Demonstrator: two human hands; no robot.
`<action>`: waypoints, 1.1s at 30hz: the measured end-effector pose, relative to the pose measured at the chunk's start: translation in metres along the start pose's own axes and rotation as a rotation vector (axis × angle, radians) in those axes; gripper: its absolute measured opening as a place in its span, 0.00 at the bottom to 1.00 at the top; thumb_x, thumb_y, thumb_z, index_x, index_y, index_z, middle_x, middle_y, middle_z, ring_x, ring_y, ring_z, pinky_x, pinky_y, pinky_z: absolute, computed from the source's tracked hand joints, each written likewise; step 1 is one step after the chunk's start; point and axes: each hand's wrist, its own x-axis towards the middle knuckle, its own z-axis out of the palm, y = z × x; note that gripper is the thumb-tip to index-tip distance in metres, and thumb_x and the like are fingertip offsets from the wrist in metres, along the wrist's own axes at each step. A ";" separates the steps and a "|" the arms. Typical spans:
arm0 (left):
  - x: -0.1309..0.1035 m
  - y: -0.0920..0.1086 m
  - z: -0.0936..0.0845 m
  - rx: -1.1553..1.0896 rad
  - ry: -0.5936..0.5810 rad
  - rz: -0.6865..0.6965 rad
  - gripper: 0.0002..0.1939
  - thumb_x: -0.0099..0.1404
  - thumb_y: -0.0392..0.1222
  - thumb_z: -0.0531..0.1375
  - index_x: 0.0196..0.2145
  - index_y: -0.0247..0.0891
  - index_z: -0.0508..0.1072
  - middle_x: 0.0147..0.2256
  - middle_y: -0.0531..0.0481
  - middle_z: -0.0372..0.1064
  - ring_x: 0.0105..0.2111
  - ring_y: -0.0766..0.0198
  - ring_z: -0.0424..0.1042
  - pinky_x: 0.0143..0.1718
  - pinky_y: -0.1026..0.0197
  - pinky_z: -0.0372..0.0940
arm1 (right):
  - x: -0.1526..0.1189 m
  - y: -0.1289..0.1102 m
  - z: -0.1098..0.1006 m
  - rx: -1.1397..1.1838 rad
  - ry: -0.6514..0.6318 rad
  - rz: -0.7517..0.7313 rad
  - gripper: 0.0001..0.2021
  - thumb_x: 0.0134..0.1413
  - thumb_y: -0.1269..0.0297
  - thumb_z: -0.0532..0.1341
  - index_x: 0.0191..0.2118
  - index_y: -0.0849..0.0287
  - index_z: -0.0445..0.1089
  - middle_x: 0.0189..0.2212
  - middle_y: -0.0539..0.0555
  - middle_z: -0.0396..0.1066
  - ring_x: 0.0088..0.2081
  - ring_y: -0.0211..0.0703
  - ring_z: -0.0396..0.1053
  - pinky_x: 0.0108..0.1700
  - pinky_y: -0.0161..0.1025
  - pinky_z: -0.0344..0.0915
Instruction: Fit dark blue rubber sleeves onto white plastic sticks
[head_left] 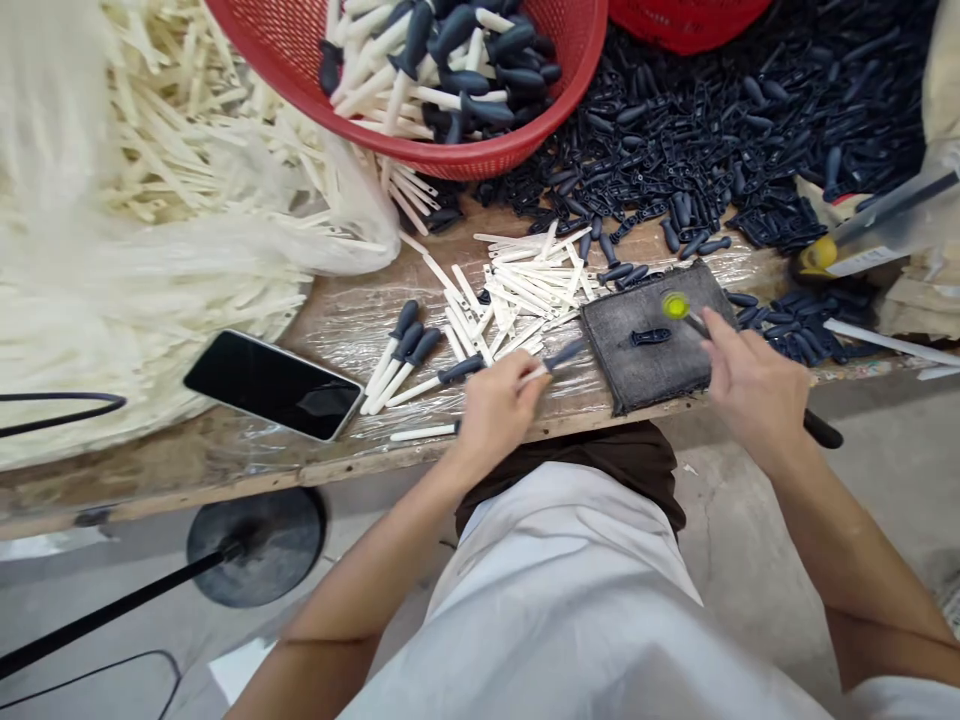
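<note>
My left hand (501, 400) is closed on a white stick with a dark blue handle (564, 353), held just left of a dark grey pad (615, 370). My right hand (757, 385) grips a hammer with a yellow-green head (675, 305), which is over the pad. On the pad lies one dark handle piece (650, 337). White sticks (525, 285) are heaped behind my left hand. Several sticks fitted with dark handles (405, 365) lie to its left, and another lies partly hidden beneath the hand.
A phone (274, 385) lies on the wooden table (330, 310). Behind are a red basket (480, 155) of fitted pieces, a large pile of dark handles (675, 140) and plastic bags of white sticks (172, 120). A yellow-capped bottle (821, 255) stands at right.
</note>
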 end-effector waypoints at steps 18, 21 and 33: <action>0.001 -0.027 -0.022 0.585 0.060 0.052 0.14 0.69 0.38 0.52 0.36 0.37 0.78 0.37 0.40 0.73 0.42 0.50 0.68 0.41 0.52 0.63 | 0.040 -0.161 0.027 0.322 -0.052 -0.727 0.12 0.67 0.71 0.51 0.42 0.61 0.72 0.38 0.59 0.70 0.43 0.50 0.61 0.42 0.44 0.53; -0.002 -0.030 -0.027 0.676 0.019 0.006 0.13 0.69 0.39 0.53 0.35 0.38 0.78 0.37 0.41 0.73 0.43 0.49 0.67 0.37 0.53 0.62 | 0.035 -0.154 0.032 0.305 -0.063 -0.723 0.11 0.67 0.70 0.52 0.39 0.60 0.72 0.37 0.59 0.70 0.43 0.50 0.60 0.42 0.43 0.52; 0.026 0.002 -0.001 0.398 -0.267 -0.005 0.13 0.70 0.37 0.52 0.40 0.36 0.77 0.41 0.42 0.74 0.41 0.54 0.74 0.39 0.57 0.63 | 0.010 -0.135 0.019 0.269 -0.171 -0.409 0.11 0.68 0.68 0.51 0.40 0.59 0.70 0.35 0.56 0.70 0.37 0.45 0.65 0.36 0.39 0.54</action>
